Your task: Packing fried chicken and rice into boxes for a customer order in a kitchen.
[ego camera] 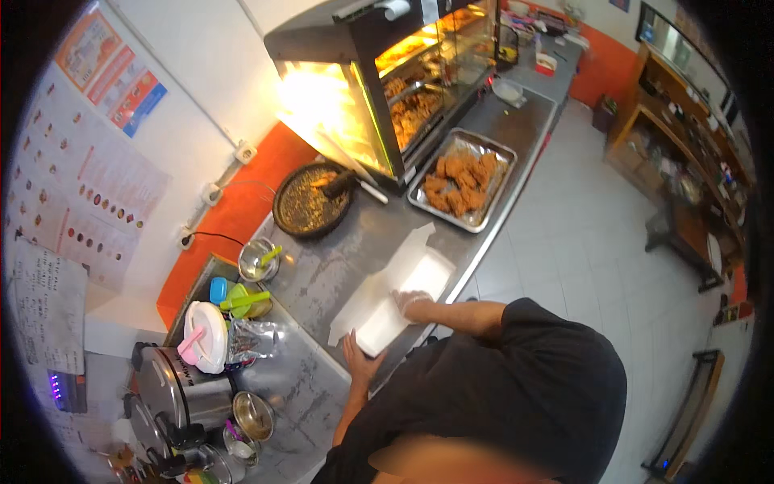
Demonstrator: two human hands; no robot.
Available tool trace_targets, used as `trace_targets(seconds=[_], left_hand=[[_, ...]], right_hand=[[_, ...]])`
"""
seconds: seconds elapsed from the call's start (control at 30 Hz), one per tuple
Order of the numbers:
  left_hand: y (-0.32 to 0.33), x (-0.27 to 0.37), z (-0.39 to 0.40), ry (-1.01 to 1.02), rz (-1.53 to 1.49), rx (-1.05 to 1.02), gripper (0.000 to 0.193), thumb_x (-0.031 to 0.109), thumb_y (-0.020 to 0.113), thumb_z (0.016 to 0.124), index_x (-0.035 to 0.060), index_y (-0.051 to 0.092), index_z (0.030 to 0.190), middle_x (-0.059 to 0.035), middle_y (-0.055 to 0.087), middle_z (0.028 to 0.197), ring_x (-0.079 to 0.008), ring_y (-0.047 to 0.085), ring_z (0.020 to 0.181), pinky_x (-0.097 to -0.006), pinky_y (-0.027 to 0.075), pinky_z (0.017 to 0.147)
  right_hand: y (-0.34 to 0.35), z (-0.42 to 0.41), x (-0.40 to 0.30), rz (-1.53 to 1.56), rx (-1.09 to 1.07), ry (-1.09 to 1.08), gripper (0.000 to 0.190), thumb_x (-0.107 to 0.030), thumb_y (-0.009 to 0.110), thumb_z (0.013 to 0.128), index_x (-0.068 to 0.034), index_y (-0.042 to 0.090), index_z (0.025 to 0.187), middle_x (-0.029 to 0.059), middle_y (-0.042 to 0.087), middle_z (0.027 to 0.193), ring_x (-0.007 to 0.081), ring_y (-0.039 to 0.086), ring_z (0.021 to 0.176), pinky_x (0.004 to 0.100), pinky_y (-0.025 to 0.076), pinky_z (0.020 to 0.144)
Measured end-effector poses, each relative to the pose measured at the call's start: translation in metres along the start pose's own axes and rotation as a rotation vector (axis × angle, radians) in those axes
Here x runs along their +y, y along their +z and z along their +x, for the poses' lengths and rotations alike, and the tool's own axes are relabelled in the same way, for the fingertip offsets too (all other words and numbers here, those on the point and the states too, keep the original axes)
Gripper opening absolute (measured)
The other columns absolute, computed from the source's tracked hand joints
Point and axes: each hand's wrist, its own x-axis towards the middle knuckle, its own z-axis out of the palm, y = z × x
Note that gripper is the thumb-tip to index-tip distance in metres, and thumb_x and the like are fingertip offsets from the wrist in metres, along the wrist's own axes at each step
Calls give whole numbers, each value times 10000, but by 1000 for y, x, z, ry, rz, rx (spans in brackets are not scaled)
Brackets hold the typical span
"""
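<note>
Two white takeaway boxes, one (380, 327) and the other (428, 272), lie with raised lids side by side on the metal counter, near its front edge. My left hand (361, 358) rests against the near left corner of the first box, its fingers apart. In a clear plastic glove, my right hand (413, 304) reaches over the place where the boxes meet; its fingertips are blurred, and whether it grips anything cannot be told. Beyond the boxes stands a metal tray (482, 225) of fried chicken pieces (462, 181).
A stone mortar (281, 222) with a pestle (340, 183) stands by the wall, beside a lit glass food warmer (396, 91). Small containers, a white-lidded tub (208, 339) and steel pots (202, 393) crowd the left. Shelves (641, 139) stand across the floor.
</note>
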Motion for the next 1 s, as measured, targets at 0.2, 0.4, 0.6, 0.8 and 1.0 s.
trace_targets(seconds=[0.2, 0.4, 0.6, 0.8, 1.0], left_hand=[[-76, 102, 59, -605, 237, -538, 1077, 467, 802, 613, 141, 220, 1459, -177, 507, 1310, -362, 472, 1222, -490, 369, 1014], [-153, 289, 256, 352, -50, -66, 460, 301, 663, 831, 100, 573, 1234, -179, 532, 1290, -354, 470, 1219, -420, 370, 1018], [-142, 417, 461, 525, -114, 264, 471, 408, 641, 841, 253, 571, 1280, -241, 252, 1473, -367, 221, 1377, -467, 236, 1103], [-107, 491, 537, 269, -293, 632, 567, 417, 761, 690, 91, 650, 1141, -219, 535, 1222, -326, 478, 1150, -438, 365, 974], [-104, 480, 519, 538, -942, 550, 310, 65, 730, 788, -27, 660, 1076, -69, 671, 928, -126, 632, 833, -225, 515, 727]], right_hand=[[-68, 16, 15, 20, -159, -91, 397, -333, 502, 887, -23, 607, 1111, 172, 647, 1096, 347, 633, 997, 438, 481, 867], [-206, 5, 56, -136, -536, -555, 503, -475, 493, 887, -28, 638, 1066, 209, 655, 992, 364, 602, 988, 425, 457, 868], [-223, -4, 125, 25, -157, -521, 406, -438, 519, 900, -85, 625, 1072, 161, 657, 945, 331, 618, 887, 411, 475, 822], [-226, -39, 164, 297, -144, -343, 406, -418, 550, 891, -83, 593, 1117, 143, 652, 959, 295, 619, 898, 375, 479, 798], [-236, -59, 194, 423, -107, -252, 363, -361, 618, 872, -83, 612, 1105, 121, 675, 929, 226, 636, 868, 342, 492, 772]])
